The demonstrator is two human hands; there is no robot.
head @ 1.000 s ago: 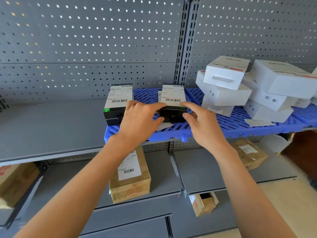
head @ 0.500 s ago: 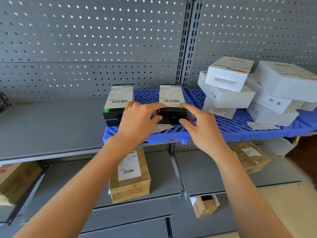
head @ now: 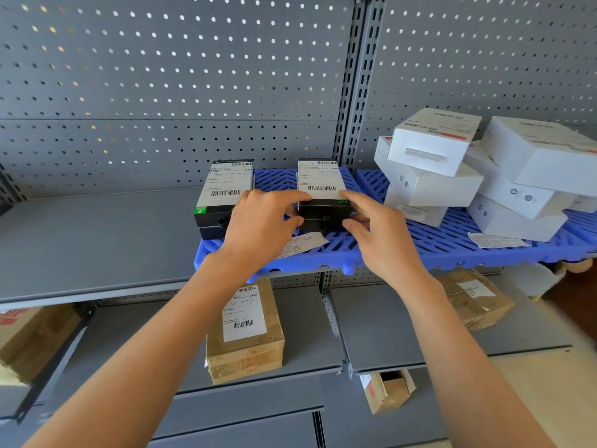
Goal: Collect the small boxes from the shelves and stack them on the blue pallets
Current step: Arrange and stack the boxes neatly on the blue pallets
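Note:
Two small black boxes with white barcode labels sit on the blue pallet [head: 429, 250] on the upper shelf. My left hand [head: 261, 226] and my right hand [head: 378, 234] grip the right black box [head: 321, 189] at its front corners, fingers on its top edge and thumbs on its front face. The left black box [head: 223, 192] stands beside it, partly hidden by my left hand. A loose paper label [head: 303, 242] lies on the pallet under my hands.
Several white boxes [head: 433, 150] are piled on the pallet's right part. Brown cardboard boxes [head: 245, 331] sit on the lower grey shelves, another [head: 475, 295] at right. Bare grey shelf [head: 97, 240] extends left of the pallet. Perforated back panels rise behind.
Both hands stay on the right black box; the fingers have closed a little tighter on its front corners. The box itself has hardly shifted.

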